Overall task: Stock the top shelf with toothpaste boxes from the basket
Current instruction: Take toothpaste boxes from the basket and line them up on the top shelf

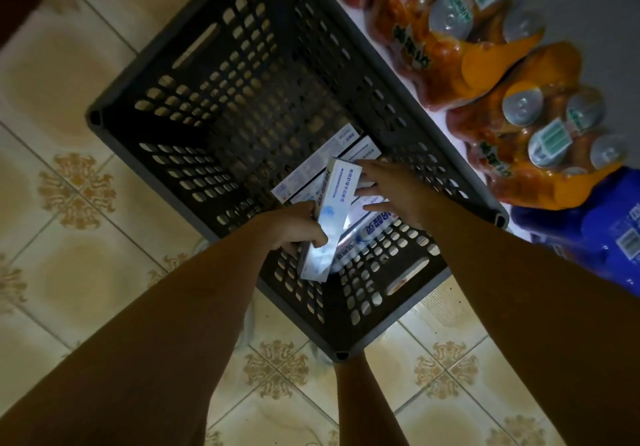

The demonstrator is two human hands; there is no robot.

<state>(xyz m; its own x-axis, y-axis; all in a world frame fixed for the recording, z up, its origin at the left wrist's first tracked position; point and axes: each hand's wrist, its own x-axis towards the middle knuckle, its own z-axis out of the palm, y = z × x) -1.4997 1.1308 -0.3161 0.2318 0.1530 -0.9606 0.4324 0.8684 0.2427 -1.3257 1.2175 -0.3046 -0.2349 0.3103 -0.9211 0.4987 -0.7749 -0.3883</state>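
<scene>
Both bare forearms reach down from the camera into a dark grey perforated basket (194,106) that stands on a patterned tile floor (69,182). Left hand (298,225) has its grip closed round a long white toothpaste box (329,217), fingers curled on the box's lower half; the box is tilted up out of the basket, its face white with pale blue print and a blue band of lettering near the upper end. Right hand (391,189) hovers just beside the box's upper end, fingers spread and fairly straight, holding nothing. More toothpaste boxes (311,168) lie flat on the basket's bottom, side by side under the hands, white with blue lettering. Right of the basket sit shrink-wrapped orange drink packs (450,40) and a blue pack (595,230).
</scene>
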